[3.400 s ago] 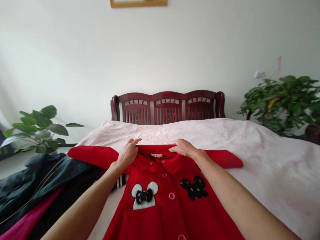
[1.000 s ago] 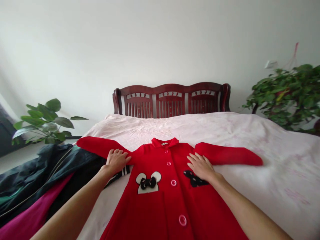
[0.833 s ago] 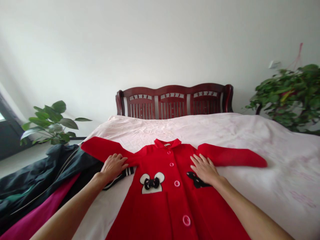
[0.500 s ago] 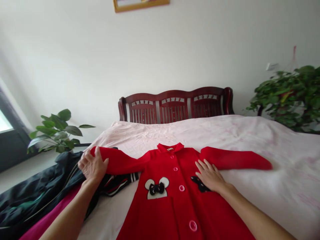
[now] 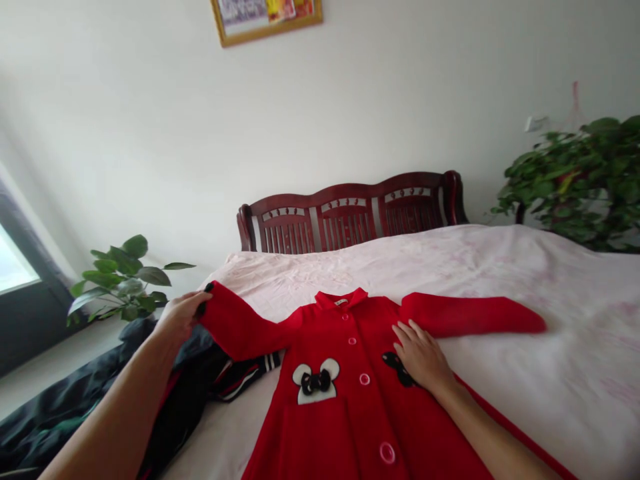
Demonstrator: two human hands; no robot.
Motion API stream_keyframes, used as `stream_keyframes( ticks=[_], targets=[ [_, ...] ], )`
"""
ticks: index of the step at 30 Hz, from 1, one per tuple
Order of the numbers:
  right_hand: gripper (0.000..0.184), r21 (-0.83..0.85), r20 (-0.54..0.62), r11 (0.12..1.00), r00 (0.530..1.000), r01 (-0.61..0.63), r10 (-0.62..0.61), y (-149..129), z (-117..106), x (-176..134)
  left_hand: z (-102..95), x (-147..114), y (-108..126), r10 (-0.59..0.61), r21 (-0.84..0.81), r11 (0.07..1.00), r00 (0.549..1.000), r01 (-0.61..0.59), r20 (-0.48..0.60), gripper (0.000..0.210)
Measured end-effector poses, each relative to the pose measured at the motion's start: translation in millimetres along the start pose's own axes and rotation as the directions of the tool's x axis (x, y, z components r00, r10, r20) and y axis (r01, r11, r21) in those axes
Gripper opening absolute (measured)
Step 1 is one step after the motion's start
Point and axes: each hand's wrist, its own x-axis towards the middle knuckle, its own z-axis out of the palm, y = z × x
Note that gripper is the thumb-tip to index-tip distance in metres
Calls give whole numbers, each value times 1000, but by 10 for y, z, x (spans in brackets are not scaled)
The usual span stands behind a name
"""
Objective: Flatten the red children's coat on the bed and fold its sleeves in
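Face-up on the pink bedsheet [image 5: 500,267] lies the red child's coat [image 5: 350,400]. At the coat's sleeve cuff [image 5: 213,300], the left hand [image 5: 180,317] grasps the fabric; on the coat's chest, the right hand [image 5: 423,357] presses flat, fingers released. Beside the coat lies dark clothing [image 5: 75,407].
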Motion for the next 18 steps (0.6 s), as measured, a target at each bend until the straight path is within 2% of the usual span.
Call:
stream_keyframes(
  ticks=[3, 5, 7, 9, 10, 12, 14, 16, 18],
  targets=[
    [50, 29, -2, 1000, 1000, 3, -3, -6, -23, 0, 579, -289, 409, 78, -181, 982, 986, -50, 148, 26],
    [49, 37, -6, 999, 1000, 13, -13, 0, -13, 4, 1055, -560, 573, 130, -264, 963, 946, -49, 297, 21],
    [49, 45, -19, 999, 1000, 24, -23, 18, 15, 6, 1474, -827, 616, 166, -319, 948, 889, -24, 426, 22],
    [48, 62, -43, 998, 999, 28, -25, 46, 41, -2, 1732, -1003, 531, 207, -372, 928, 837, -4, 506, 29],
    [46, 73, -63, 997, 998, 27, -23, 60, 44, -10, 1783, -1037, 442, 228, -396, 918, 841, -17, 491, 31],
    [42, 100, -113, 994, 993, 35, -24, 73, 11, -29, 1736, -1001, 182, 247, -417, 906, 892, -74, 378, 31],
    [40, 134, -148, 990, 989, 51, -31, 35, -81, -34, 1560, -873, -151, 219, -349, 927, 952, -135, 212, 36],
    [40, 182, -139, 981, 989, 66, -40, -83, -220, 4, 1367, -746, -497, 170, -185, 971, 980, -150, 101, 48],
    [41, 250, -86, 967, 996, 47, -26, -280, -365, 100, 1264, -688, -794, 108, -102, 990, 988, -97, 107, 59]
  ],
)
